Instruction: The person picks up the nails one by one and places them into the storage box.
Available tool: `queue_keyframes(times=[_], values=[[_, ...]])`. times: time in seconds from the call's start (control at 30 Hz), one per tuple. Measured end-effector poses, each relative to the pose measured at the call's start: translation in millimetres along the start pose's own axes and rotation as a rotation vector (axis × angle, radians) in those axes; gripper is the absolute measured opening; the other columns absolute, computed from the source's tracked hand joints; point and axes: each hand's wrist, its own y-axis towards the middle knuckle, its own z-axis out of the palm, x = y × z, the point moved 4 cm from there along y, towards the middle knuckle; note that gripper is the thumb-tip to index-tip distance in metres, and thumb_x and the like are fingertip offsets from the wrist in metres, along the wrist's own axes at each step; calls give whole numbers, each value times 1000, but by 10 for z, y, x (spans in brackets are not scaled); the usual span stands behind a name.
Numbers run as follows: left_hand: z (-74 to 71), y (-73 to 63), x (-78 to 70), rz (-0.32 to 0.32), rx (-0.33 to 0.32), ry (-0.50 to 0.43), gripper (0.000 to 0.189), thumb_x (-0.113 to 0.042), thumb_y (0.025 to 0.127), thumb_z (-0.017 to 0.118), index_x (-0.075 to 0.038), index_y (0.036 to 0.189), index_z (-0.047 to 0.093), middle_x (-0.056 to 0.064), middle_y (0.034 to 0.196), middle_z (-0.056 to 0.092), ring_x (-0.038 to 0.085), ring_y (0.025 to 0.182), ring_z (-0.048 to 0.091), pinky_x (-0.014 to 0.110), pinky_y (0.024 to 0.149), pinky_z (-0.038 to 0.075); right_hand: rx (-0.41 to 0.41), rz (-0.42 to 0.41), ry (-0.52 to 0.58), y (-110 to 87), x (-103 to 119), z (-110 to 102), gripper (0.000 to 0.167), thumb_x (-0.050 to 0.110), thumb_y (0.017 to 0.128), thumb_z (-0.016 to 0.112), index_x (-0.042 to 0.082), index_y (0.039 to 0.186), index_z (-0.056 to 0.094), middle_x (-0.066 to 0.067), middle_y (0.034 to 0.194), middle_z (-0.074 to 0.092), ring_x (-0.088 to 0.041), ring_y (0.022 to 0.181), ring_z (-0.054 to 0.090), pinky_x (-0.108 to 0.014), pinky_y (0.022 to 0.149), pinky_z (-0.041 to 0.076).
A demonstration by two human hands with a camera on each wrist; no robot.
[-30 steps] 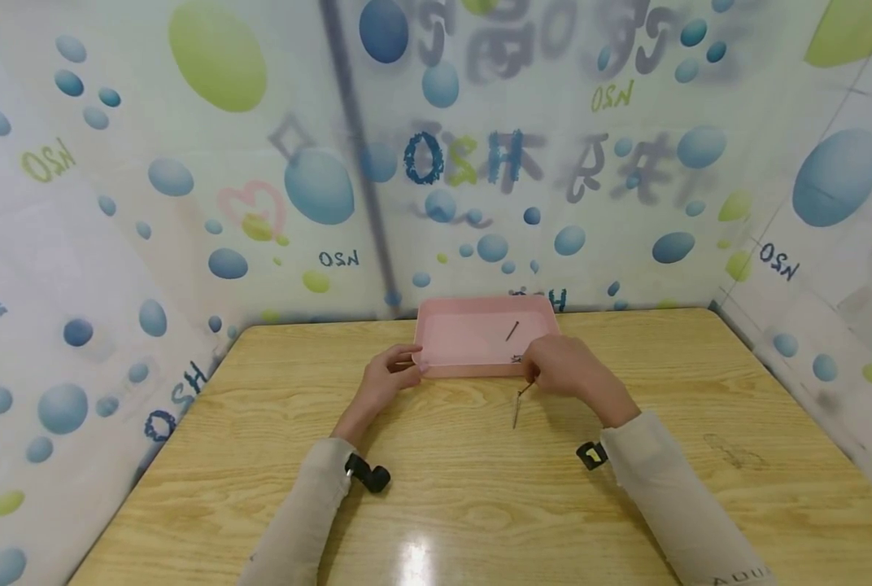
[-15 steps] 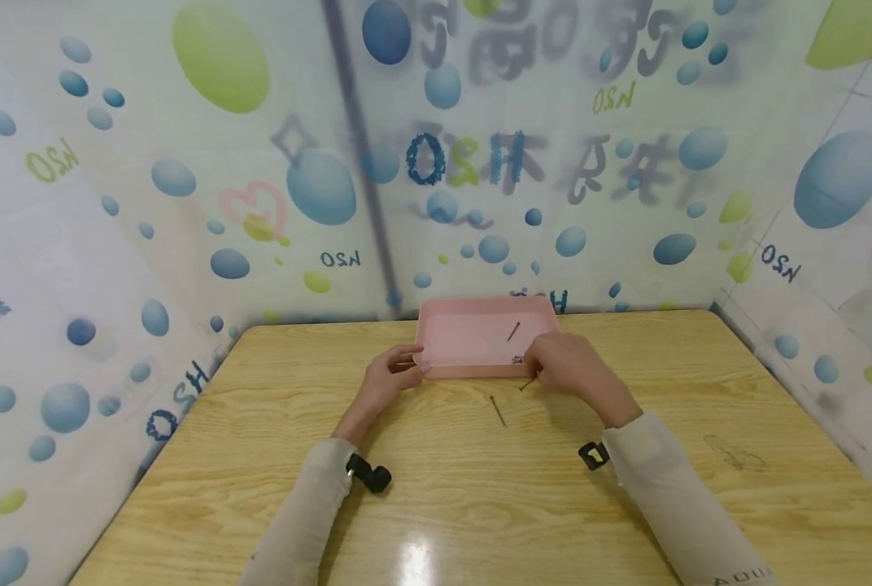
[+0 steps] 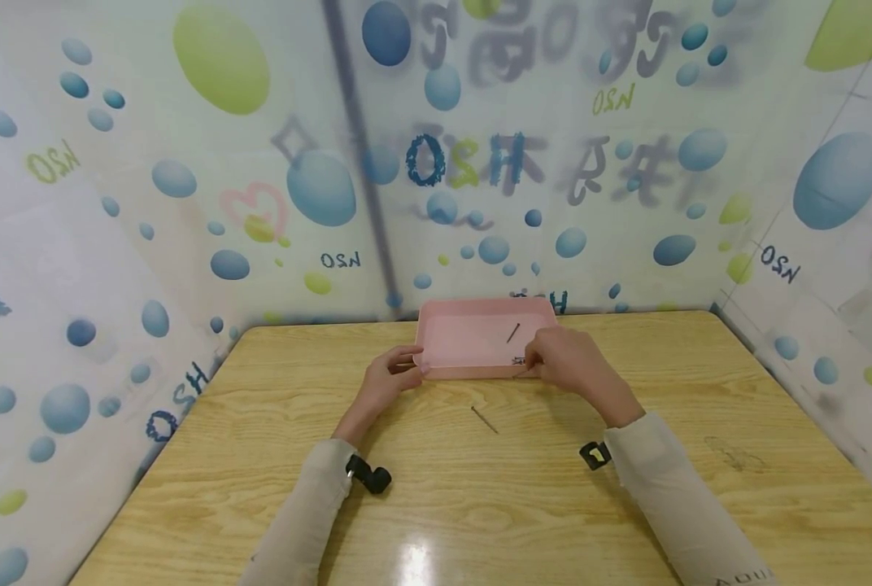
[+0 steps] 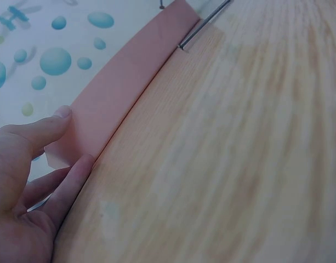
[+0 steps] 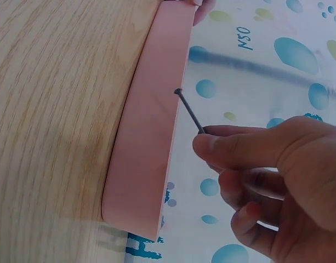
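Note:
My right hand (image 3: 569, 358) is over the front right corner of a pink tray (image 3: 465, 338). Between its thumb and fingertips it pinches a nail (image 5: 191, 114), whose head points away from the hand and overlaps the tray's rim in the right wrist view. At the front left corner, my left hand (image 3: 390, 378) holds the tray, one fingertip at the rim and another low by the table, as the left wrist view shows. A second nail (image 3: 484, 420) lies on the table in front of the tray. Inside the tray rests another nail (image 3: 512, 333).
The wooden table (image 3: 421, 505) runs back to a patterned sheet (image 3: 465, 244) that stands close behind the tray. A small dark marking (image 3: 519, 360) shows at the tray's front right. Faint scribbles (image 3: 733, 452) mark the tabletop at right.
The nail on the table has shifted left and turned, parting from the nail in my right hand. The held nail has risen slightly towards the tray's front rim. My left hand stays put.

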Motion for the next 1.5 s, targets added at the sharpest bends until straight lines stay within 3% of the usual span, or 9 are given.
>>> queue_keyframes(times=[0.57, 0.87, 1.13, 1.5], values=[[-3, 22, 21, 6, -8, -3, 46, -18, 98, 73, -10, 142, 61, 21, 137, 64, 28, 111, 70, 37, 90, 63, -60, 37, 33, -3, -75, 4, 10, 12, 93, 74, 14, 88, 82, 1, 83, 77, -11, 64, 57, -31, 60, 51], [-1, 19, 23, -1, -8, -14, 47, -19, 98, 73, -11, 143, 61, 20, 136, 64, 26, 110, 71, 33, 88, 63, -128, 96, 33, -8, -114, 1, 8, 12, 94, 73, 10, 95, 81, -4, 90, 77, -16, 75, 66, -38, 67, 59], [-4, 23, 36, -1, 1, -8, 47, -19, 99, 72, -10, 143, 61, 21, 138, 63, 28, 112, 70, 36, 90, 63, -190, 154, 40, -16, -161, 31, 9, 11, 94, 73, 9, 97, 81, -6, 90, 74, -18, 76, 62, -39, 69, 59], [-7, 17, 37, -3, 2, -4, 49, -20, 99, 72, -9, 145, 59, 21, 139, 62, 28, 111, 71, 37, 91, 63, -222, 183, 91, -16, -229, 82, 13, 14, 97, 70, 9, 101, 81, -7, 96, 76, -20, 79, 67, -42, 69, 60]])
